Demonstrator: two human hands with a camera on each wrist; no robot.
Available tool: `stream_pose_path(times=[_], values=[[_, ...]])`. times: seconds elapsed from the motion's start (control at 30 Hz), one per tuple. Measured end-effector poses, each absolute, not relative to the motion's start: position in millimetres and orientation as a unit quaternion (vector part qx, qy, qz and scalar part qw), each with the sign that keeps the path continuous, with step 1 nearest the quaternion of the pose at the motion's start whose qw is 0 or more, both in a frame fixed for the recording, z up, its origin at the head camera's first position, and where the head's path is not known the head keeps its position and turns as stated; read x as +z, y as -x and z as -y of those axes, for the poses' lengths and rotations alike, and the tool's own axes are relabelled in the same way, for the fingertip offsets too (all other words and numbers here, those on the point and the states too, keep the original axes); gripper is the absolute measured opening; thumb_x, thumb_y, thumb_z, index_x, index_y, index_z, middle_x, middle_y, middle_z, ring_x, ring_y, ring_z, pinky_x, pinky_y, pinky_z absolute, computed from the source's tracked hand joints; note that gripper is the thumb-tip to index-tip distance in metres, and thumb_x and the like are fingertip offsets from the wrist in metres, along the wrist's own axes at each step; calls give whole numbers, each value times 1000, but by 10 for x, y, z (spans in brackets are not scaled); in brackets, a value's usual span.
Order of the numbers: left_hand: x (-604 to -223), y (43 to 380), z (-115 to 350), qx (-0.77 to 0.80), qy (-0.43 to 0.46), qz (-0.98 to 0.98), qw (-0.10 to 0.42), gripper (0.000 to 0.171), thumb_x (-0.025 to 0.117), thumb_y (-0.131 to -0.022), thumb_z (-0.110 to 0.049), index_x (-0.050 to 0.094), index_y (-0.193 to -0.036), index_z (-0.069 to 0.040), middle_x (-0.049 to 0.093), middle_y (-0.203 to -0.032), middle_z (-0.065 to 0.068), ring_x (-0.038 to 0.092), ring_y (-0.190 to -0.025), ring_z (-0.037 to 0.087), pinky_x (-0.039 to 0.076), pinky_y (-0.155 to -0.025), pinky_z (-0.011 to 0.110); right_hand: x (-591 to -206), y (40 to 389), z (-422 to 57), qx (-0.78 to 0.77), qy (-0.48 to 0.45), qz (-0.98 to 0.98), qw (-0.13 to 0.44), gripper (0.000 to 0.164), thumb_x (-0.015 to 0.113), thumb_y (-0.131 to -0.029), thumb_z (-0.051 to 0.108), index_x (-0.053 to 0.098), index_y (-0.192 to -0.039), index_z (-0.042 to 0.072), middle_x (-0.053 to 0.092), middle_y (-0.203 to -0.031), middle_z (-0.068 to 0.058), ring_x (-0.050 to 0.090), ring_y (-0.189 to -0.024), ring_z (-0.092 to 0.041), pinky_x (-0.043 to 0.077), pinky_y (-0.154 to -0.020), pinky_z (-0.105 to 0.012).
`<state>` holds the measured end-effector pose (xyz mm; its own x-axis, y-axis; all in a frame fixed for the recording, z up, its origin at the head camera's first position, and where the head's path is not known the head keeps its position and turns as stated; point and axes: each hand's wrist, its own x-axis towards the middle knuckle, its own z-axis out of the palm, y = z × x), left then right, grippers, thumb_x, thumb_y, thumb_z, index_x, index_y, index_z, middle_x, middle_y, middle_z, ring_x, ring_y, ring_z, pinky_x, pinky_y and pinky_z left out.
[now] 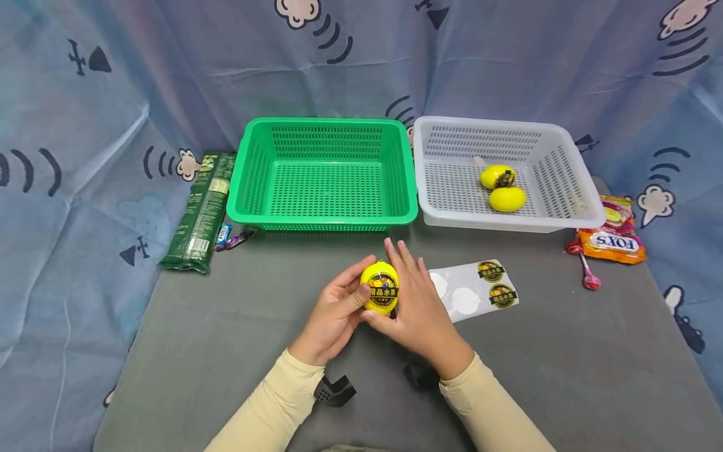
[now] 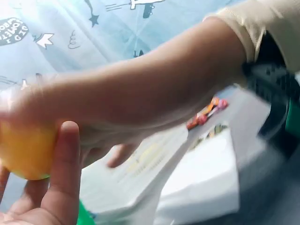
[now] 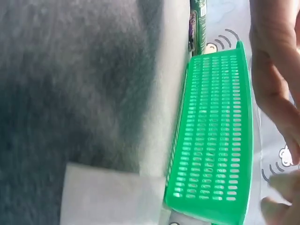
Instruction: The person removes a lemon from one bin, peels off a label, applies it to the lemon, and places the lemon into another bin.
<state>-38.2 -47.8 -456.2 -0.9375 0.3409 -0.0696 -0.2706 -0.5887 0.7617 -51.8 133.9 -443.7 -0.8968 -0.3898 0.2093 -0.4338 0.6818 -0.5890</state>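
Near the middle of the table, my left hand (image 1: 333, 311) holds a yellow lemon (image 1: 373, 270), thumb on its front and fingers around its left side. A round black sticker (image 1: 383, 292) with gold lettering faces up on the lemon. My right hand (image 1: 418, 307) lies along the lemon's right side, its fingers stretched out past it and its thumb at the lower edge. In the left wrist view the lemon (image 2: 29, 152) sits between fingertips, partly covered by the other hand. Beside the right hand lies a white sticker sheet (image 1: 460, 274) with two black stickers on it.
A green basket (image 1: 322, 220) stands at the back, beside a white basket (image 1: 508, 221) with two lemons (image 1: 507, 199) in it. A green packet (image 1: 198, 213) and small wrapped candies (image 1: 234, 240) lie left. An orange candy bag (image 1: 615, 232) and lollipops (image 1: 590, 279) lie right.
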Motion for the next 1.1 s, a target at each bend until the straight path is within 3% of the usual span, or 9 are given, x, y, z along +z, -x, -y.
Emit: stream_pose_path(times=[0.07, 0.13, 0.23, 0.37, 0.47, 0.6, 0.83, 0.97, 1.1], values=[[-4559, 394, 495, 882, -46, -437, 170, 76, 71, -101, -35, 38, -164, -10, 58, -145, 11, 64, -117, 19, 58, -88, 30, -4431, 494, -1363, 330, -217, 918, 15, 123, 47, -91, 88, 10, -169, 1, 19, -174, -14, 13, -161, -33, 17, -123, -66], [-4562, 406, 501, 879, -39, -447, 164, 60, 60, -110, -27, 36, -163, -13, 53, -146, 16, 62, -116, 22, 57, -90, 32, -4428, 468, -1384, 346, -207, 915, 13, 118, 58, -94, 78, 8, -169, 1, 16, -175, -15, 13, -161, -35, 19, -123, -65], [-4591, 428, 490, 872, -27, -465, 149, 40, 39, -116, -16, 37, -155, -15, 45, -146, 18, 59, -111, 27, 52, -85, 34, -4402, 428, -1400, 382, -202, 901, 43, 91, 68, -103, 45, 22, -168, 3, 24, -173, -13, 23, -158, -35, 26, -121, -62], [-4646, 463, 426, 862, -40, -492, 111, 34, 30, -116, -23, 41, -143, -6, 44, -140, 14, 55, -102, 24, 47, -77, 32, -4370, 386, -1349, 396, -250, 877, 103, 56, 66, -103, 13, 51, -156, 3, 44, -164, -12, 40, -150, -33, 33, -120, -54], [-4674, 464, 386, 857, -63, -503, 90, 36, 33, -118, -27, 39, -142, -1, 47, -134, 10, 56, -103, 18, 50, -81, 27, -4394, 351, -1266, 384, -304, 860, 141, 42, 56, -110, 16, 60, -148, -1, 52, -158, -14, 46, -146, -35, 34, -121, -48], [-4684, 443, 378, 855, -79, -506, 84, 39, 39, -117, -26, 32, -148, -3, 46, -135, 9, 57, -116, 13, 51, -94, 22, -4481, 312, -1216, 361, -325, 859, 164, 48, 48, -115, 29, 58, -147, -5, 51, -157, -17, 46, -147, -36, 33, -122, -46], [-4700, 446, 365, 810, -122, -572, 34, 40, 40, -117, -20, 35, -149, 4, 41, -147, 18, 55, -125, 15, 47, -103, 23, -4556, 309, -1198, 352, -312, 866, 172, 47, 55, -111, 20, 53, -150, -5, 48, -158, -17, 46, -147, -35, 33, -122, -45], [-4724, 466, 363, 803, -134, -581, 20, 33, 42, -116, -13, 38, -143, 5, 46, -141, 18, 60, -107, 14, 52, -83, 22, -4563, 304, -1204, 362, -302, 868, 158, 50, 61, -106, 14, 52, -152, -4, 46, -160, -15, 47, -146, -35, 32, -122, -43], [-4749, 479, 372, 807, -125, -577, 0, 32, 47, -112, -4, 33, -140, 5, 50, -120, 11, 52, -77, 12, 45, -64, 21, -4574, 277, -1239, 387, -272, 873, 122, 56, 68, -100, 8, 53, -153, 0, 48, -160, -8, 48, -145, -33, 36, -119, -46]])
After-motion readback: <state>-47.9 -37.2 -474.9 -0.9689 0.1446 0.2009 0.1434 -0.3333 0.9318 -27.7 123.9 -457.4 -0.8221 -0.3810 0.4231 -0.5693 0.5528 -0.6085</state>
